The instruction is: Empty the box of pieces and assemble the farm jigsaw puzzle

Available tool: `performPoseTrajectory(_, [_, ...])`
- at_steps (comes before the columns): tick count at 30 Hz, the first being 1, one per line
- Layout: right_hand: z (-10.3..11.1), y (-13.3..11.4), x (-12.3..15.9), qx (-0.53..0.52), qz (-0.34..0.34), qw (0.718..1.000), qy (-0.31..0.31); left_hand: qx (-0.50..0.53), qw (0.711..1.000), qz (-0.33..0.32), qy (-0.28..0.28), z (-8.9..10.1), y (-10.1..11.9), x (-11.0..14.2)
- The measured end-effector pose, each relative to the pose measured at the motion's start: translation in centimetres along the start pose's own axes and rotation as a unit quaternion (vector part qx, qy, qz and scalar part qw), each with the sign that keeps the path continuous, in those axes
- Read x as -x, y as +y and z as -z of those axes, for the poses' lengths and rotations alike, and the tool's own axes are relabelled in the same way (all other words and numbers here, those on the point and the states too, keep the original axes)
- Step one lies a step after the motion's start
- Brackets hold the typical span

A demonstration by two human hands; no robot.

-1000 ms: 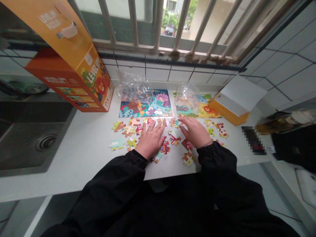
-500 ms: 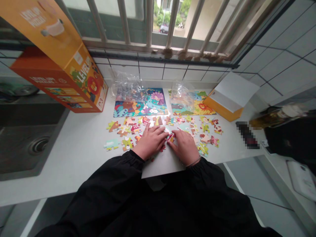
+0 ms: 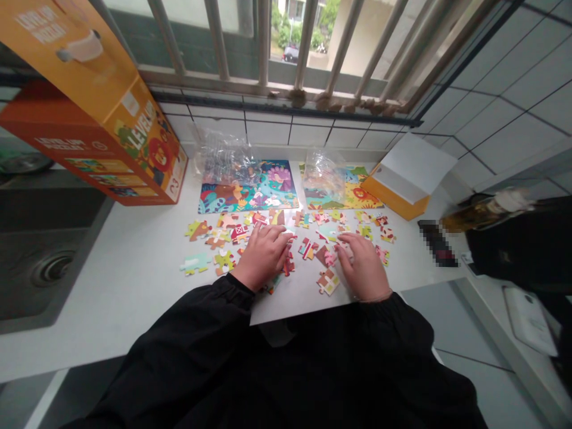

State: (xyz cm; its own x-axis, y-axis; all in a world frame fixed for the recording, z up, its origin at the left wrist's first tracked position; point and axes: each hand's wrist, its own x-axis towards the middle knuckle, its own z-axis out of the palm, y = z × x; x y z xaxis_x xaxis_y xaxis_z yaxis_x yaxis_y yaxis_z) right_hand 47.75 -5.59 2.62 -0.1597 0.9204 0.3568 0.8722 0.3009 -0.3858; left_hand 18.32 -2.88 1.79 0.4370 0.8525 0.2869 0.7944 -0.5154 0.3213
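Because the jigsaw pieces [image 3: 307, 248] lie flat and loose on the white counter [image 3: 129, 262], sliding them with the fingertips looks better than lifting, with less risk of nudging neighbours. Clock taken from the scatter's centre, 12 toward the window [image 3: 263, 36]. Left hand [image 3: 261, 256] at 8, fingers curled, half closed, tips down among pieces; whether it grips one, cannot tell. Right hand [image 3: 363, 268] at 4, fingers loosely spread, nothing visibly held. Scatter's long axis runs 9 to 3, across the counter. Pieces near square, no clear long axis; cream-and-brown piece [image 3: 328, 282] sits skewed at 5, just beside the right hand. At 12, a jungle picture [image 3: 248, 189] and a lion picture [image 3: 361, 196], the latter partly under a clear plastic bag [image 3: 324, 179].
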Motion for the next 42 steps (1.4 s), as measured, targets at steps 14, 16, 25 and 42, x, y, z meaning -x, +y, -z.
performPoseTrajectory(14, [1.7,1.5,6.6,0.037,0.034,0.998,-0.047,-0.043,0.997,0.002,0.057,5.4,-2.7,12.1])
performPoseTrajectory(16, [1.0,0.6,4.8,0.046,0.039,0.996,-0.073,-0.058,0.997,0.014,0.052,5.3,-3.2,14.1])
performPoseTrajectory(25, [-4.8,-2.6,-5.4,0.082,0.045,0.984,-0.155,-0.045,0.991,-0.010,0.122,5.5,-2.7,15.8])
performPoseTrajectory(42, [-2.1,-3.6,1.5,0.040,0.048,0.997,-0.052,-0.105,0.974,0.101,0.173,4.8,-1.8,15.9])
